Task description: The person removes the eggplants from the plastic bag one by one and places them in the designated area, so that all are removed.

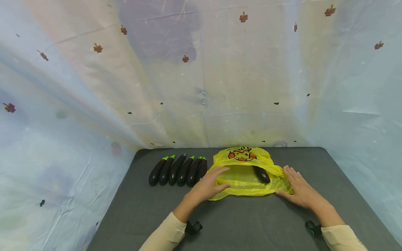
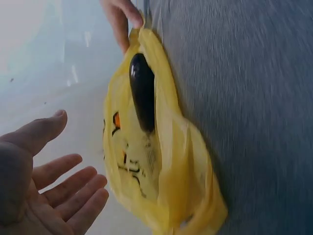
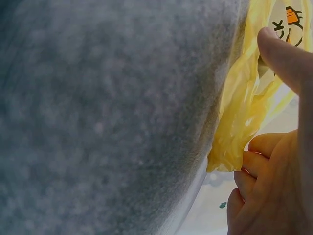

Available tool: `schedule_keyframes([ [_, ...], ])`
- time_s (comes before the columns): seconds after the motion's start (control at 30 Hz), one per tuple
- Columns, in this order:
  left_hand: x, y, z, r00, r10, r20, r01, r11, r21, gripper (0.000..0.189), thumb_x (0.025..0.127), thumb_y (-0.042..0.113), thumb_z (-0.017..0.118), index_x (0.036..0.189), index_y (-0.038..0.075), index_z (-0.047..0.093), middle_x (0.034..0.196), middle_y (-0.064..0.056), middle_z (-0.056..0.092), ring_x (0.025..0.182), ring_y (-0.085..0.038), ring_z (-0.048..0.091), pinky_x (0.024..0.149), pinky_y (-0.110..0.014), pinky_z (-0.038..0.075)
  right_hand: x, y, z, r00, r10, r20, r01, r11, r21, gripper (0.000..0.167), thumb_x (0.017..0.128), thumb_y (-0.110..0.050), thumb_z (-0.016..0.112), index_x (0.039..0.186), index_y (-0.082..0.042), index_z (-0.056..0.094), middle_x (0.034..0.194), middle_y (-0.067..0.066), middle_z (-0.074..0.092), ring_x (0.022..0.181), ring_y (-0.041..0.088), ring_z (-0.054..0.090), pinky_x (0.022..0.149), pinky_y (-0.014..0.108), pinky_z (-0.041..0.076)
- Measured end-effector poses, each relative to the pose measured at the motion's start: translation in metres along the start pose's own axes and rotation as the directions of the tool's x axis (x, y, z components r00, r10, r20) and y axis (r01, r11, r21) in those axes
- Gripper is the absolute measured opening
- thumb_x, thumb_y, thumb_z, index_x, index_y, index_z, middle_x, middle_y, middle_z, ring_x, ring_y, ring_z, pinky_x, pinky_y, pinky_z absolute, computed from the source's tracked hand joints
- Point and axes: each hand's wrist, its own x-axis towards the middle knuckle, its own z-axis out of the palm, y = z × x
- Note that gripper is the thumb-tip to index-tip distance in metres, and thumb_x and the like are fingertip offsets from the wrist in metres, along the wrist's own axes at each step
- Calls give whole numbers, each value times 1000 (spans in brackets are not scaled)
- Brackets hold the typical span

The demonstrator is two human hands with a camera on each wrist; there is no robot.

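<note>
A yellow plastic bag (image 1: 248, 192) with a printed cartoon lies on the grey table, its mouth gaping toward me. Inside it, toward the right, is one dark eggplant (image 1: 261, 175), also plain in the left wrist view (image 2: 142, 93). My left hand (image 1: 205, 185) is at the bag's left side, thumb and fingers spread apart and holding nothing. On the opposite side, my right hand (image 1: 299, 191) has its fingers extended along the bag's right edge, thumb near the lower rim. The right wrist view shows its fingers (image 3: 255, 159) right at the crumpled yellow plastic.
Several eggplants (image 1: 173, 170) lie side by side in a row left of the bag, most with green stem ends pointing away. Behind the grey table (image 1: 238, 223) hangs a pale patterned sheet (image 1: 232, 87), which also runs along both sides.
</note>
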Motion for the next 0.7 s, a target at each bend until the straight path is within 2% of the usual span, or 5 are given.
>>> schedule_keyframes([
  [0.3,14,14,25,998,2,-55,-1,1000,14,64,103,41,75,158,15,55,159,-5,54,145,-25,54,115,-45,50,1,-1,0,1000,-6,-9,6,1000,7,110,100,-55,73,170,4,13,172,35,17,158,56,16,132,60,4],
  [0.5,23,23,37,998,-29,-58,27,999,-27,64,103,40,76,157,13,56,158,-5,55,143,-25,55,114,-46,51,1,-3,-1,1000,2,-4,-2,1000,8,110,99,-55,73,170,4,14,172,35,17,158,56,16,131,63,6],
  [0.7,31,28,50,997,-44,-66,42,999,-33,62,103,41,76,156,15,58,156,-3,56,140,-23,58,111,-44,53,0,-4,-1,1000,3,-2,-3,1000,12,110,99,-55,74,170,4,13,172,35,17,158,56,16,132,62,5],
])
